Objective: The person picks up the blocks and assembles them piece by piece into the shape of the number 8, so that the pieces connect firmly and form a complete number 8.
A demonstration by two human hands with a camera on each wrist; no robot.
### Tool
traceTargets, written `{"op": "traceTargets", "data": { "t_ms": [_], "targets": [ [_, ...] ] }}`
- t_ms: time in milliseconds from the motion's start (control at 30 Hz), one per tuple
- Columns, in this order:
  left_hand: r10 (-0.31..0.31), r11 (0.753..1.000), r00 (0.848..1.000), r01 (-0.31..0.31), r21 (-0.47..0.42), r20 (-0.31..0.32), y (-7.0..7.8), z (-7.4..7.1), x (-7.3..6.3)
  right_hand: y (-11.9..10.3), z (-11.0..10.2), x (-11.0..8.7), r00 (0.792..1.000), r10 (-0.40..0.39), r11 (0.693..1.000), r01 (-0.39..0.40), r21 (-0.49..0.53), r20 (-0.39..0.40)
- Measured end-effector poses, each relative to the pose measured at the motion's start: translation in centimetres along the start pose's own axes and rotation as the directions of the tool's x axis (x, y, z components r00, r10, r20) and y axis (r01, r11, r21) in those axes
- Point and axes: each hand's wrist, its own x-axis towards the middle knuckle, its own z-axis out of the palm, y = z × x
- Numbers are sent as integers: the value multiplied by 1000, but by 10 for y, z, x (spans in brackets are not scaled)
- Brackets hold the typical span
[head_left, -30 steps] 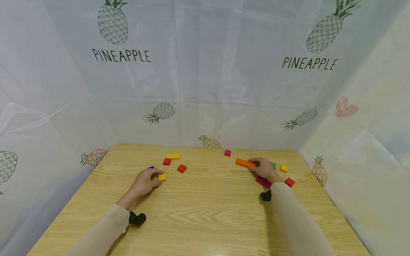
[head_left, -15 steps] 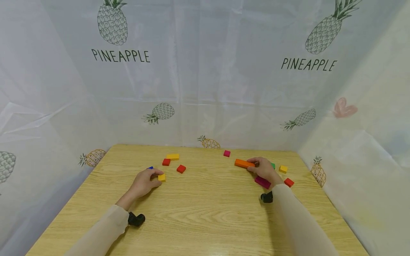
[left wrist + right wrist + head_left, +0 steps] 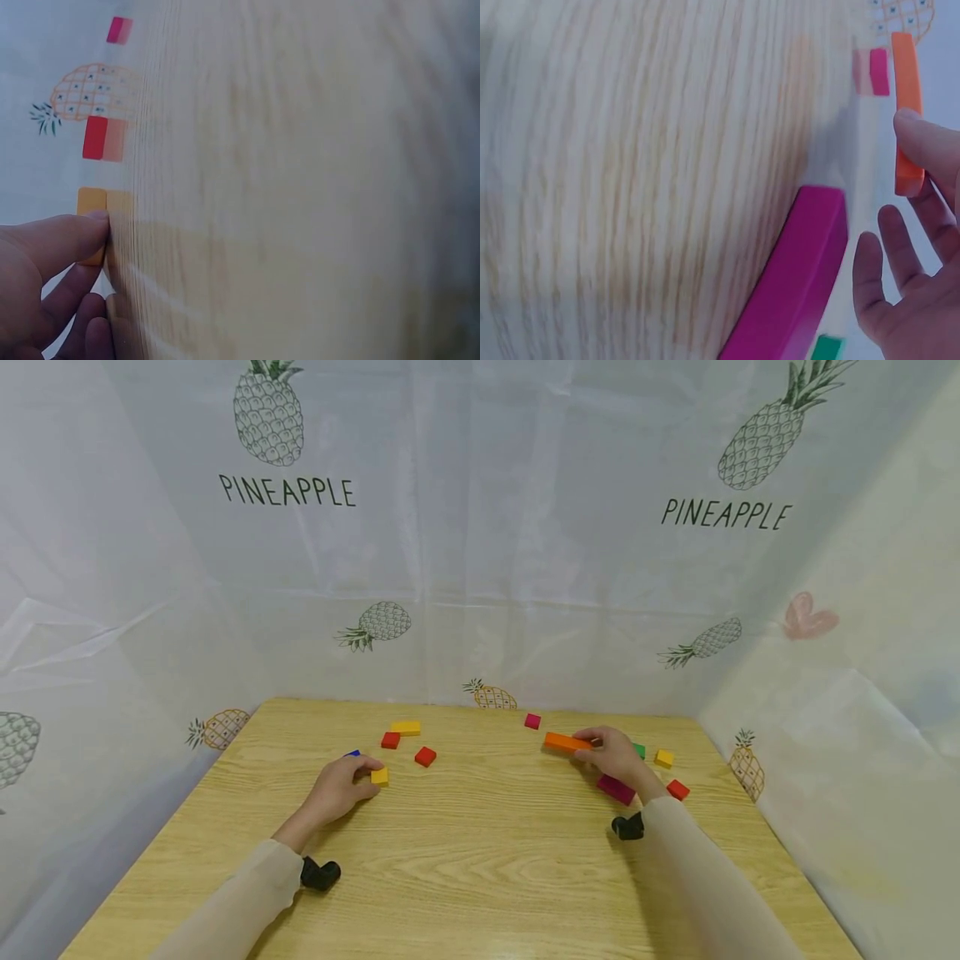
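Note:
My left hand (image 3: pixel 341 791) rests low over the left of the table and pinches a small yellow block (image 3: pixel 91 201) between thumb and finger. A blue block (image 3: pixel 352 753) is mostly hidden behind that hand. On the right, my right hand (image 3: pixel 617 755) holds a long orange block (image 3: pixel 907 82) near one end, thumb against fingers. The right wrist view shows the orange block raised off the wood, with the other fingers loosely spread. Below this hand lies a long magenta block (image 3: pixel 791 285). Behind it a green block (image 3: pixel 639 750) is partly covered.
Two red blocks (image 3: pixel 425 757) and a flat yellow block (image 3: pixel 406 727) lie beyond my left hand. A small pink block (image 3: pixel 532 721) is near the table's back edge. Right of my right hand are a yellow block (image 3: pixel 664 758) and a red block (image 3: pixel 678 789). A pineapple-print sheet (image 3: pixel 480 527) encloses the table (image 3: pixel 465 877).
My right hand has shifted slightly left with the orange block, which has risen off the table. My left hand stays put on the yellow block.

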Motion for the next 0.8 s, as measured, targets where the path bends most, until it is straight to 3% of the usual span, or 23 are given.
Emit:
{"op": "traceTargets", "data": {
  "t_ms": [500,800],
  "targets": [
    [2,1000,1000,-2,-1,-4,-1,0,-1,-29,4,-10,999,-39,999,39,-34,-8],
    [19,1000,1000,-19,22,-8,0,0,0,-46,8,-23,989,-138,989,136,-56,-46]
  ]
}}
